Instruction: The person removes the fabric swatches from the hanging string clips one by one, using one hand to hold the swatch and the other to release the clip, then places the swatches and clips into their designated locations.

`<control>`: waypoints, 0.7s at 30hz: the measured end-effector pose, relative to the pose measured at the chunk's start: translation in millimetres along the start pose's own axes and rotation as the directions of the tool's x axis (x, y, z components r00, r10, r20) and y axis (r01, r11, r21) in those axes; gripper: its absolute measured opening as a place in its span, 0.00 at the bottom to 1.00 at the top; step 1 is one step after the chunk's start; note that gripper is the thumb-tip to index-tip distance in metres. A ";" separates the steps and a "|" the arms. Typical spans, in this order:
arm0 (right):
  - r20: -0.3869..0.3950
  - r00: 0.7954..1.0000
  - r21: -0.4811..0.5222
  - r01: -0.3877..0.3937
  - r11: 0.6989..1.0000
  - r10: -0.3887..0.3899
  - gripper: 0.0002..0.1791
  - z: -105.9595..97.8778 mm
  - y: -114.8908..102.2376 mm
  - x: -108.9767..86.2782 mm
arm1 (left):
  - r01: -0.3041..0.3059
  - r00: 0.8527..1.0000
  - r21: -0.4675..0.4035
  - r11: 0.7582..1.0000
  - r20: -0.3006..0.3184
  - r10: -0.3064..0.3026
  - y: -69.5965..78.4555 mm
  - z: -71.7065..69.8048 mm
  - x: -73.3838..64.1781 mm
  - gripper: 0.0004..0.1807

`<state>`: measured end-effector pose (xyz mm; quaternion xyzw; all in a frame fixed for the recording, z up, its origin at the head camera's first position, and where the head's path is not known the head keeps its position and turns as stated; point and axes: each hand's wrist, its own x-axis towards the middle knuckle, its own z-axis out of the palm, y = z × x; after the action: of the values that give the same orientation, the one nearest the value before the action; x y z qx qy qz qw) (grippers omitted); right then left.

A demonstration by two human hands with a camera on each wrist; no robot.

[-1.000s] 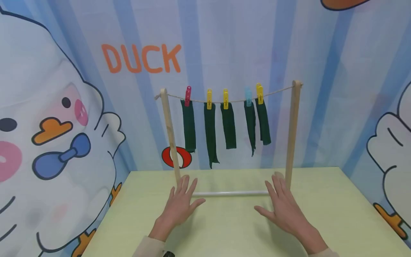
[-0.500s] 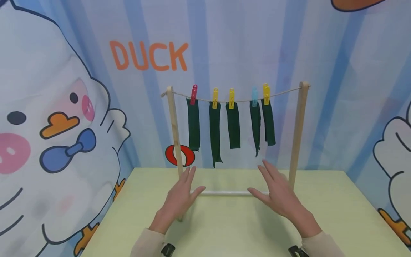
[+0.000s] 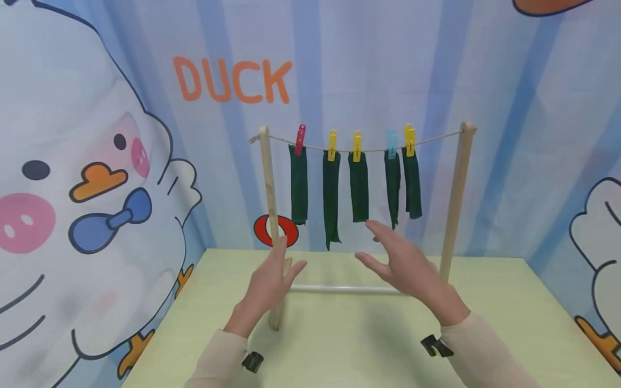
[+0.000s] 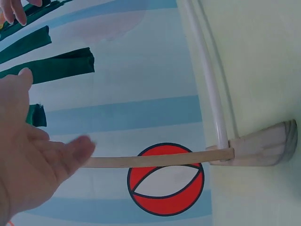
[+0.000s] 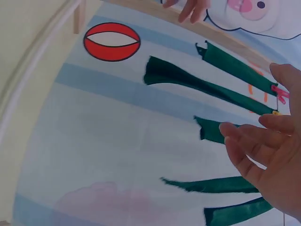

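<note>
Several dark green cloth strips (image 3: 298, 186) hang from a cord (image 3: 373, 150) between two wooden posts. Clothespins clip them at the top: a red clothespin (image 3: 300, 140) at the left, a light blue clothespin (image 3: 392, 144) and yellow clothespins (image 3: 357, 146). My left hand (image 3: 266, 285), fingers extended and thumb apart, overlaps the lower left post (image 3: 269, 183) in the head view and holds nothing. My right hand (image 3: 412, 267) is raised and empty, its fingers slightly bent. In the head view its index fingertip appears just below the middle strip (image 3: 359, 188).
A white rod (image 3: 339, 289) joins the posts low down. The right post (image 3: 456, 205) rises behind my right forearm, and a wooden foot (image 4: 268, 143) supports the left side. Pale yellow tabletop (image 3: 485, 323) lies beneath. A duck-printed curtain (image 3: 388, 64) stands behind.
My right hand has risen and moved left toward the strips, its spread fingers now more bent. The left hand has lifted slightly. The whole head view has shifted, with the rack sitting further right.
</note>
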<state>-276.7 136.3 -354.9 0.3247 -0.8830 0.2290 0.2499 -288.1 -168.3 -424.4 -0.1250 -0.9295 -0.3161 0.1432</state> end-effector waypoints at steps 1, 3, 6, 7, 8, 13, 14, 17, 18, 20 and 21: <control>-0.029 0.999 0.003 0.032 0.999 -0.032 0.37 -1.7 -1.6 5.5 | -0.008 1.000 -0.033 0.999 -0.009 0.008 -0.4 -0.3 2.9 0.46; -0.090 0.992 0.020 0.093 0.995 -0.091 0.34 -4.4 -5.5 17.8 | -0.032 0.999 -0.121 0.992 -0.035 0.028 -1.1 -1.2 7.6 0.44; -0.169 0.972 0.054 0.172 0.984 -0.161 0.29 -7.9 -10.7 37.9 | -0.046 0.997 -0.217 0.975 -0.073 0.031 0.5 -2.5 13.6 0.43; -0.191 0.965 0.068 0.195 0.978 -0.179 0.27 -8.2 -12.6 45.0 | -0.050 0.996 -0.229 0.972 -0.085 0.031 0.8 -3.6 15.2 0.43; -0.213 0.958 0.084 0.215 0.973 -0.193 0.26 -8.4 -14.1 51.7 | -0.051 0.995 -0.234 0.971 -0.096 0.029 1.9 -4.8 16.7 0.43; -0.308 0.919 0.097 0.287 0.953 -0.245 0.26 -8.8 -20.7 77.7 | -0.079 0.991 -0.160 0.984 -0.121 0.060 7.2 -8.7 23.8 0.42; -0.323 0.912 0.095 0.298 0.950 -0.254 0.26 -8.8 -22.1 81.4 | -0.083 0.990 -0.141 0.987 -0.121 0.066 7.8 -9.1 25.1 0.42; -0.363 0.889 0.088 0.329 0.940 -0.277 0.27 -9.9 -25.9 91.0 | -0.088 0.990 -0.113 0.990 -0.121 0.075 10.0 -10.4 28.0 0.43; -0.374 0.884 0.089 0.333 0.939 -0.279 0.27 -10.5 -26.7 94.4 | -0.086 0.990 -0.117 0.989 -0.122 0.072 10.6 -10.7 29.2 0.44; -0.391 0.876 0.092 0.343 0.935 -0.283 0.27 -13.0 -28.3 101.7 | -0.083 0.990 -0.126 0.989 -0.125 0.067 11.8 -11.8 31.8 0.44; -0.396 0.872 0.093 0.348 0.933 -0.286 0.27 -14.6 -28.8 105.9 | -0.085 0.989 -0.136 0.987 -0.129 0.067 12.4 -12.5 33.1 0.45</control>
<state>-322.9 76.3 -274.3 0.4346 -0.7315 0.3134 0.4217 -312.5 -161.8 -396.6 -0.1502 -0.8887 -0.3824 0.2036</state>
